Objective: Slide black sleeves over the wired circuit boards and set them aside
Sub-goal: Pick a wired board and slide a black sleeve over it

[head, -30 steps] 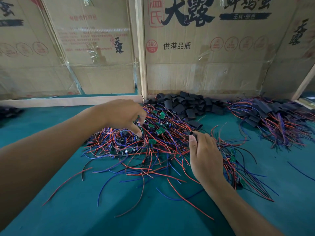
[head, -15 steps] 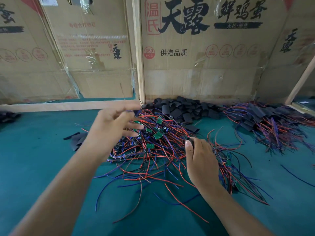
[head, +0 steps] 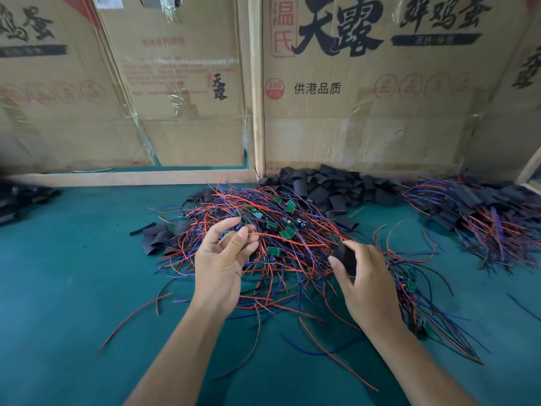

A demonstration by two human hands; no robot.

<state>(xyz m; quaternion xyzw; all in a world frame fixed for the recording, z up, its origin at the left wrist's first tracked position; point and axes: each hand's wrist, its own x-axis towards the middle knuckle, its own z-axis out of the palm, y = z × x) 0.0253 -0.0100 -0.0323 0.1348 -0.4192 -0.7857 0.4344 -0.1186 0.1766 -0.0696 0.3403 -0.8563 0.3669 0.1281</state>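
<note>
A tangle of small green circuit boards with red and blue wires [head: 281, 227] lies on the green table in front of me. My left hand [head: 222, 259] hovers over its left side, palm turned up. Its thumb and fingertips pinch a wired circuit board [head: 226, 232], and a red wire runs from it to the right. My right hand [head: 363, 282] rests on the right of the tangle and grips a black sleeve [head: 345, 256] between thumb and fingers. Loose black sleeves [head: 328, 186] are heaped behind the tangle.
Sleeved boards with wires [head: 483, 212] are piled at the right. A few flat sleeves [head: 155, 235] lie left of the tangle, and more dark pieces [head: 17, 197] sit at the far left edge. Cardboard panels [head: 366, 112] and a wooden rail [head: 131, 177] wall the back.
My left hand has lifted out of the tangle, turned palm up and drawn back toward me with a wired board. My right hand has stayed in place with the sleeve.
</note>
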